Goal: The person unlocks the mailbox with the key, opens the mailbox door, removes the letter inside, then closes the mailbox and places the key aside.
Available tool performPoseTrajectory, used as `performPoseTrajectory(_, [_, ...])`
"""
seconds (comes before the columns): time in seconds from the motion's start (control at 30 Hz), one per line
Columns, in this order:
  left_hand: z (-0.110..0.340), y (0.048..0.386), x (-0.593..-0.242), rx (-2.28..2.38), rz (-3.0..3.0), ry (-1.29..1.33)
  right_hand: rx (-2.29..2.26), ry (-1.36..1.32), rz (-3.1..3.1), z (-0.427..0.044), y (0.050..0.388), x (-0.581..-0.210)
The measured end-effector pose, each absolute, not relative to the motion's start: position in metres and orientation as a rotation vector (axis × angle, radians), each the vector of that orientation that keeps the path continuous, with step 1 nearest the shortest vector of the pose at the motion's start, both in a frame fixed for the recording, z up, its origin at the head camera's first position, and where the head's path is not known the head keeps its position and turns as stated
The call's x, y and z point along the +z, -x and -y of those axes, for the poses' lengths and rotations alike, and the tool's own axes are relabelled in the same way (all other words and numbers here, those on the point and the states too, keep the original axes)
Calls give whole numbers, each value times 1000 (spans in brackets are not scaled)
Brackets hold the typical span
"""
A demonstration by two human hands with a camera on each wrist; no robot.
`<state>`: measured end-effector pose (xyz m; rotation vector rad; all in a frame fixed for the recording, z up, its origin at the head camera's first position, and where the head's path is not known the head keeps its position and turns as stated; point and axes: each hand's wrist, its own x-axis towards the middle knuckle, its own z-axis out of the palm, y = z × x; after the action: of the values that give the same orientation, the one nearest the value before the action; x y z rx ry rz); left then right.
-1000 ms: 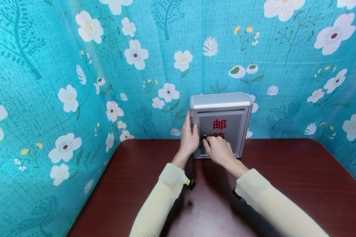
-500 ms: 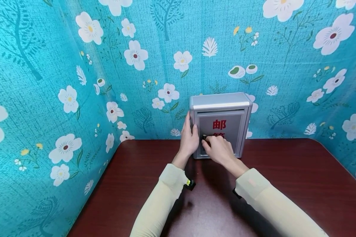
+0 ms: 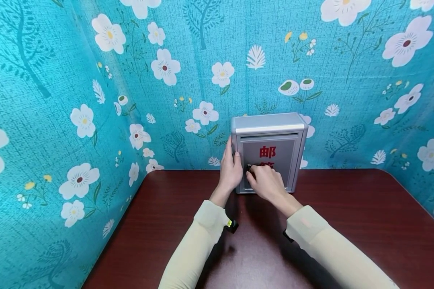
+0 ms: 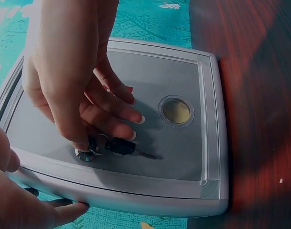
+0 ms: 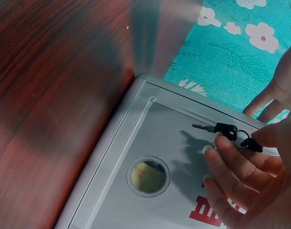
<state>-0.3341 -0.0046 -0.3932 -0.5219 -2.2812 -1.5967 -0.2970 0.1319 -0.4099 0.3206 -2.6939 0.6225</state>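
A grey metal mailbox (image 3: 287, 156) with red characters stands upright on the table against the cloth backdrop. My left hand (image 3: 231, 171) rests along its left side, fingers straight and thumb by the front edge. With thumb and forefinger, my right hand (image 3: 269, 182) pinches a black-headed key (image 5: 252, 144) at the round lock (image 4: 85, 156) low on the left of the door. A second key (image 4: 120, 146) hangs from the same ring, its blade free over the panel. Fingers hide most of the lock, and the door lies flush with its frame.
A round window (image 5: 147, 176) is set low in the mailbox door, with something yellowish behind it. The dark red-brown table (image 3: 181, 208) extends to both sides. Blue flowered cloth (image 3: 188, 88) hangs close behind the box and along the left.
My right hand has turned very slightly at the lock; the dark shape hanging left of its fingers a second ago shows less now. The mailbox and left hand have stayed in place.
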Motion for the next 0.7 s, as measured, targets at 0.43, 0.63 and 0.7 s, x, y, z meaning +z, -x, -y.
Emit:
performPoseTrajectory(0.43, [5, 334, -394, -1613, 2248, 547, 603, -323, 2683, -131, 296, -411])
performPoseTrajectory(0.63, [5, 334, -394, -1621, 2245, 543, 583, -321, 2673, -131, 295, -411])
performPoseTrajectory(0.7, [6, 333, -394, -1626, 2250, 534, 582, -322, 2675, -131, 295, -412])
